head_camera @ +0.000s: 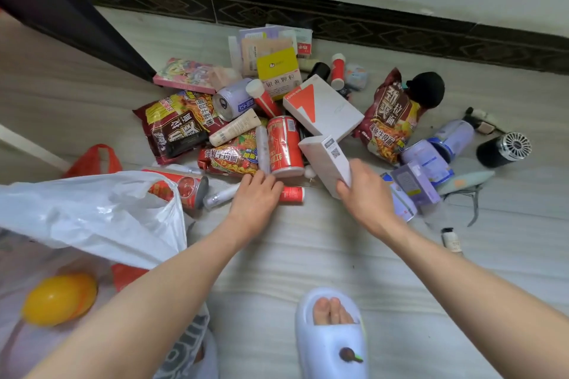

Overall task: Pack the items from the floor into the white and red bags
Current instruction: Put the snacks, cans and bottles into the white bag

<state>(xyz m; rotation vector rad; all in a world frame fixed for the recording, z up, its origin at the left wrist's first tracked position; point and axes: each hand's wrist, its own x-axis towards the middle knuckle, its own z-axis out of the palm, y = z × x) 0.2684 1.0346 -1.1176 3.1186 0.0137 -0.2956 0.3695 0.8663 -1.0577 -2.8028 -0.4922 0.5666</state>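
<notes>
Right hand: the right hand point(361, 191) has its grip closed on a tall white cardboard box with a QR code label point(325, 160), fingers wrapped round the near end; box tilted, far end toward 11 o'clock, just above the heap.
Left hand: the left hand point(257, 191) lies palm down over a small red cylindrical tube point(292, 194) at the near edge of the heap — fingers curved over it; whether the grip has closed on the tube I cannot tell.
White bag: a thin translucent white plastic bag point(92, 212) at 9 o'clock from the left hand, mouth open toward the heap; a red printed snack canister with a grey lid point(181, 186) lies in that mouth.
Red bag: a red plastic bag point(95, 160) shows a handle loop at 12 o'clock of the white bag; another red patch sits under the white bag's near edge.
Heap on floor: at 12 o'clock of the hands, on the pale wood-grain floor point(277, 255) — a red drink can point(284, 146) lying on its side, dark red instant noodle packets point(175, 126), a flat white box with an orange mark point(323, 108), a yellow and white medicine box point(278, 72), a pale lilac drink can point(232, 98), a cream squeeze tube point(235, 127).
Right of heap: at 2 o'clock of the right hand, pale lilac pouches and boxes point(426, 163) and a black cylinder with a silver grille end point(505, 149).
Near field: a yellow plastic ball point(60, 298) at 7 o'clock, seen through translucent white material; a white slipper point(332, 338) on the person's foot at 6 o'clock.
</notes>
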